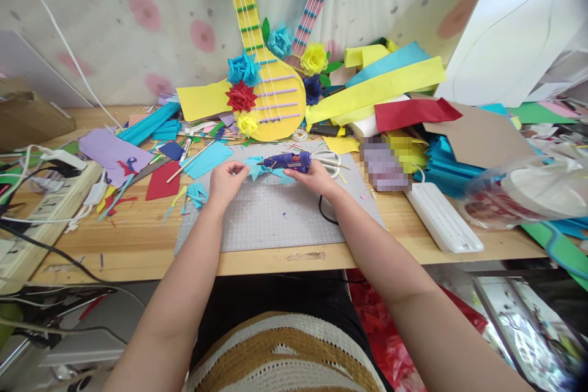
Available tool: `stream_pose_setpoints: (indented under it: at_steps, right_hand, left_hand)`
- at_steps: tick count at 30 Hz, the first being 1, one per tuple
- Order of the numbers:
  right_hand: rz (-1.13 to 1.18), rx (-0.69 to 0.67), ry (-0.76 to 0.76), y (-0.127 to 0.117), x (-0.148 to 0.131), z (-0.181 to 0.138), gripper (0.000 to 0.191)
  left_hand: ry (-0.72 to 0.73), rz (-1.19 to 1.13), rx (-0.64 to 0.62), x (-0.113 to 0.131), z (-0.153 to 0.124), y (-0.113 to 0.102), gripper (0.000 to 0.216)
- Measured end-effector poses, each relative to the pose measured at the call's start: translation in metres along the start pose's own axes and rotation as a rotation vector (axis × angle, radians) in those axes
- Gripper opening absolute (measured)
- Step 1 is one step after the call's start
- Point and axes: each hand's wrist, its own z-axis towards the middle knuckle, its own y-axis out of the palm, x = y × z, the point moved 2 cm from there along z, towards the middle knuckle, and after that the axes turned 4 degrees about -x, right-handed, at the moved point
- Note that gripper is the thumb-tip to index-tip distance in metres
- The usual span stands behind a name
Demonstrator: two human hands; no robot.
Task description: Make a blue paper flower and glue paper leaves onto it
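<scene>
My left hand (226, 182) is closed in a pinch on a light blue foam piece (255, 168) over the grey cutting mat (275, 220). My right hand (315, 177) is wrapped round a purple-blue glue gun (289, 162), whose nozzle points left at the foam piece. White-handled scissors (331, 159) lie just behind my right hand. More blue foam scraps (197, 193) rest at the mat's left edge.
A yellow paper guitar (271, 95) with foam flowers leans on the wall behind. Sheets of coloured foam (390, 82) pile up at the right, with a white power strip (441, 217) and a clear plastic bag (528, 190). Cables and a socket strip (41, 196) crowd the left.
</scene>
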Motion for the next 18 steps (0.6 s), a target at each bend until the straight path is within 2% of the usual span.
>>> stream_pose_setpoints:
  at_steps: [18]
  right_hand:
    - [0.045, -0.017, -0.005, 0.0003, 0.0001, -0.0005, 0.039]
  left_hand:
    - [-0.143, -0.286, 0.03, -0.0003, 0.0018, 0.001, 0.019]
